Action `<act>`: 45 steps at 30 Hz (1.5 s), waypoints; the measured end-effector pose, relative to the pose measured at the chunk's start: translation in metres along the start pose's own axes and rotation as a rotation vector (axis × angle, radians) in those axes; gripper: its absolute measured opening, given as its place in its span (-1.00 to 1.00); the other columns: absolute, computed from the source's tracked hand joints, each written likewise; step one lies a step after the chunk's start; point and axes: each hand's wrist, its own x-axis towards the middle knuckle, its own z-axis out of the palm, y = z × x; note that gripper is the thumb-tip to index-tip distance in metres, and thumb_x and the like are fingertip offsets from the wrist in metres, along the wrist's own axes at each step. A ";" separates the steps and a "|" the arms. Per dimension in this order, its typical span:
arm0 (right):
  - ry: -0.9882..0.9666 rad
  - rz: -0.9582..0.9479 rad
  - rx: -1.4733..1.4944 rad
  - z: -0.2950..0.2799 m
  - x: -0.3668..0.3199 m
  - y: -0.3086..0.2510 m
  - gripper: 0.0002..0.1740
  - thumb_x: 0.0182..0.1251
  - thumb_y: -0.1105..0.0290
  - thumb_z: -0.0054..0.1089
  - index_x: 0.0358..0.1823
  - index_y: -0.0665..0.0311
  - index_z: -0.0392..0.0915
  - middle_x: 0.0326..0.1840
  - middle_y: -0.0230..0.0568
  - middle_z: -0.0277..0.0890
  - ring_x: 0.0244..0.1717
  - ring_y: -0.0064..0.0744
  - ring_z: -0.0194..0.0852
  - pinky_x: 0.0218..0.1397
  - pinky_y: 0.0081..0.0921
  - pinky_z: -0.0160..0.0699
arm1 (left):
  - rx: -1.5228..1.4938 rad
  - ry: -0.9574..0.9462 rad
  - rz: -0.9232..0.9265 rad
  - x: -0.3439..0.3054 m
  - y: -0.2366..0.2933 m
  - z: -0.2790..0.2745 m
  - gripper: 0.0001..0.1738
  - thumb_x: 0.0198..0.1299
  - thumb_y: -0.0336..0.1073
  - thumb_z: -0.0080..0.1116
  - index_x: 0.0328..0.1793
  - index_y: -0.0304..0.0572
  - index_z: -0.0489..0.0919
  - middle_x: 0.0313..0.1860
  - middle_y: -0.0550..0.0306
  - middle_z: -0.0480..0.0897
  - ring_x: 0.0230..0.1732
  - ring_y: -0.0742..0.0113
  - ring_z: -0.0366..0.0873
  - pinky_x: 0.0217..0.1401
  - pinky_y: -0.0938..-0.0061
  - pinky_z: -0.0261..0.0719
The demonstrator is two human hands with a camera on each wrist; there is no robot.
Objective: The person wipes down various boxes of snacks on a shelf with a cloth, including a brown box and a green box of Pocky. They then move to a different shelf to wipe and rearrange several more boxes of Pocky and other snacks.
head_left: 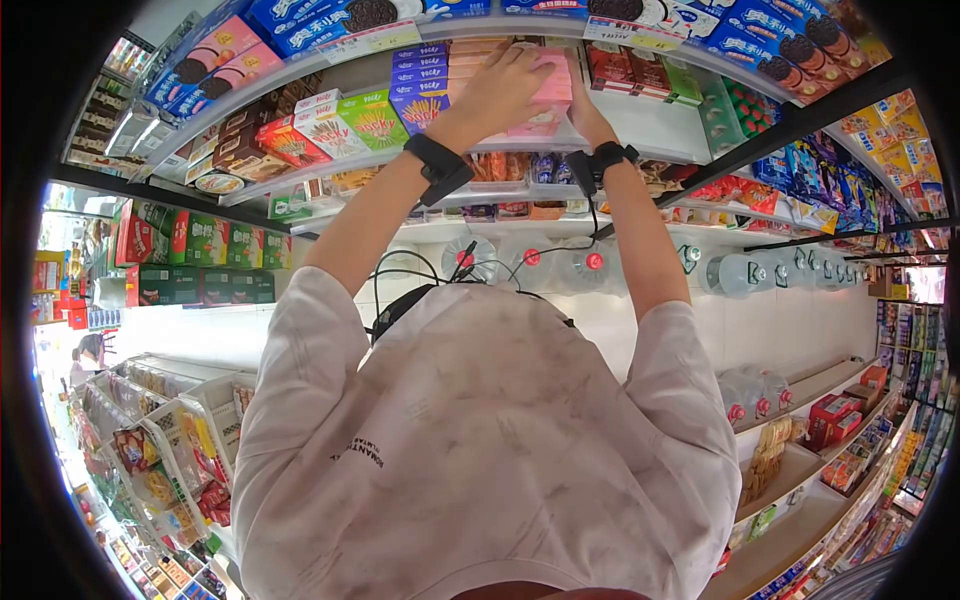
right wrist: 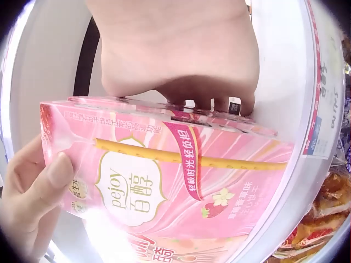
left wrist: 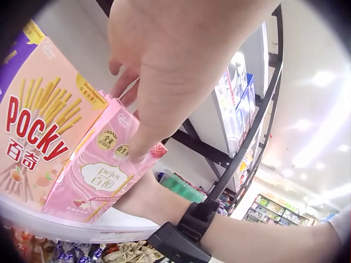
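Observation:
Pink Pejoy boxes (head_left: 542,118) stand at the right end of a row of Pocky boxes (head_left: 420,90) on the shelf. My left hand (head_left: 505,95) reaches over their top, its thumb on the front pink box (left wrist: 101,175) near the upper edge; in the right wrist view that thumb of the left hand (right wrist: 38,189) lies against the printed face of the box (right wrist: 131,181). My right hand (head_left: 592,122) is along the right side of the pink boxes. The fingers of the right hand (right wrist: 181,55) extend behind the boxes' edges, their tips partly hidden.
Blue Oreo packs (head_left: 320,25) fill the shelf above. Brown and green boxes (head_left: 645,75) stand right of my right hand. Red, white and green Pocky boxes (head_left: 370,120) stand to the left. Below are snack bags (head_left: 495,167) and large bottles (head_left: 590,262). Cables hang from my wrists.

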 end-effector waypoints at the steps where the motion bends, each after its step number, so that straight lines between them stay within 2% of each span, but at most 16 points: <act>1: 0.005 0.085 0.094 0.002 0.004 -0.001 0.02 0.58 -0.54 -0.44 0.61 0.18 0.32 0.48 -0.11 0.48 0.45 -0.31 0.50 0.53 -0.38 0.45 | -0.001 0.001 0.000 0.000 0.000 0.000 -0.30 0.14 0.03 0.49 0.35 -0.16 0.61 0.32 -0.11 0.57 0.47 -0.11 0.46 0.72 -0.06 0.22; 3: 0.009 0.194 0.217 0.000 0.016 0.006 0.02 0.57 -0.54 -0.44 0.60 0.17 0.34 0.47 -0.12 0.49 0.43 -0.32 0.53 0.48 -0.39 0.54 | -0.002 0.003 0.000 -0.001 -0.001 0.001 -0.29 0.14 0.05 0.49 0.35 -0.16 0.61 0.31 -0.10 0.58 0.47 -0.10 0.46 0.72 -0.07 0.23; 6: 0.012 0.220 0.244 -0.001 0.023 0.014 0.03 0.56 -0.55 -0.43 0.61 0.18 0.32 0.48 -0.12 0.48 0.42 -0.33 0.53 0.46 -0.39 0.57 | 0.024 0.012 0.009 0.000 -0.002 0.003 -0.29 0.14 0.07 0.49 0.33 -0.17 0.61 0.30 -0.09 0.58 0.46 -0.10 0.46 0.72 -0.06 0.23; 7: 0.014 0.196 0.216 0.000 0.014 0.005 0.03 0.57 -0.55 -0.44 0.62 0.18 0.31 0.48 -0.12 0.48 0.43 -0.33 0.52 0.48 -0.38 0.55 | 0.024 0.014 0.011 0.000 -0.002 0.003 -0.29 0.14 0.07 0.49 0.32 -0.17 0.61 0.30 -0.09 0.58 0.46 -0.10 0.46 0.71 -0.07 0.23; 10: -0.027 -0.084 -0.009 -0.005 0.005 0.008 0.04 0.57 -0.55 -0.45 0.64 0.19 0.28 0.51 -0.13 0.46 0.46 -0.32 0.49 0.53 -0.36 0.48 | 0.025 0.013 0.011 0.001 -0.004 0.004 -0.30 0.14 0.08 0.49 0.31 -0.16 0.61 0.30 -0.10 0.57 0.46 -0.10 0.47 0.71 -0.06 0.24; 12: -0.054 -0.176 -0.089 -0.005 0.002 0.006 0.04 0.57 -0.54 -0.45 0.66 0.19 0.26 0.53 -0.13 0.44 0.49 -0.32 0.47 0.57 -0.36 0.42 | 0.022 0.005 0.003 0.001 -0.003 0.004 -0.30 0.15 0.08 0.48 0.31 -0.16 0.61 0.30 -0.11 0.57 0.46 -0.10 0.47 0.70 -0.06 0.25; 18: -0.072 -0.033 -0.013 -0.004 -0.002 -0.015 0.01 0.61 -0.50 -0.47 0.67 0.19 0.23 0.59 -0.14 0.37 0.54 -0.33 0.39 0.63 -0.40 0.30 | -0.013 0.043 -0.004 -0.001 0.000 0.006 -0.20 0.13 0.10 0.48 0.37 -0.28 0.55 0.30 -0.18 0.55 0.46 -0.16 0.45 0.69 -0.06 0.26; 21: -0.032 -0.067 -0.096 -0.009 0.008 0.007 -0.01 0.63 -0.47 -0.46 0.71 0.19 0.16 0.64 -0.13 0.29 0.57 -0.32 0.34 0.65 -0.39 0.26 | 0.028 -0.114 -0.069 0.001 0.001 -0.001 -0.16 0.27 0.18 0.38 0.50 -0.24 0.50 0.45 -0.18 0.51 0.57 -0.23 0.36 0.69 0.01 0.27; 24: 0.025 -0.030 -0.128 -0.010 0.015 0.020 -0.01 0.64 -0.45 -0.44 0.74 0.19 0.07 0.69 -0.13 0.20 0.61 -0.31 0.27 0.67 -0.36 0.22 | 0.053 -0.134 -0.053 0.000 -0.002 -0.006 -0.14 0.27 0.21 0.37 0.50 -0.25 0.50 0.45 -0.20 0.51 0.57 -0.25 0.36 0.70 0.00 0.26; 28: -0.023 0.165 0.188 -0.003 0.012 0.006 -0.01 0.65 -0.44 -0.43 0.76 0.20 0.03 0.72 -0.13 0.14 0.64 -0.31 0.20 0.70 -0.34 0.16 | 0.051 -0.121 -0.051 0.000 -0.002 -0.006 -0.18 0.23 0.05 0.44 0.52 -0.21 0.48 0.44 -0.19 0.51 0.55 -0.20 0.39 0.69 0.01 0.28; 33: -0.050 0.183 0.259 -0.013 0.029 0.046 -0.02 0.66 -0.43 -0.42 0.75 0.21 0.04 0.72 -0.12 0.15 0.65 -0.31 0.20 0.71 -0.33 0.15 | 0.075 -0.079 -0.011 -0.002 0.001 0.002 -0.23 0.17 -0.21 0.47 0.52 -0.13 0.48 0.42 -0.09 0.52 0.50 -0.09 0.45 0.66 0.07 0.35; 41: -0.055 0.188 0.298 -0.026 0.048 0.096 -0.03 0.66 -0.42 -0.41 0.74 0.22 0.06 0.71 -0.12 0.16 0.65 -0.32 0.19 0.72 -0.33 0.13 | 0.177 -0.019 -0.048 -0.009 0.007 0.017 -0.30 0.20 -0.24 0.41 0.49 -0.13 0.51 0.44 -0.06 0.52 0.47 -0.06 0.50 0.52 0.13 0.51; 45: -0.078 0.158 0.288 -0.016 0.036 0.060 -0.02 0.67 -0.41 -0.40 0.74 0.26 0.06 0.71 -0.12 0.17 0.65 -0.31 0.19 0.72 -0.34 0.11 | 0.180 -0.031 -0.045 -0.007 0.006 0.010 -0.31 0.21 -0.23 0.41 0.48 -0.14 0.52 0.46 -0.07 0.52 0.47 -0.06 0.50 0.50 0.14 0.53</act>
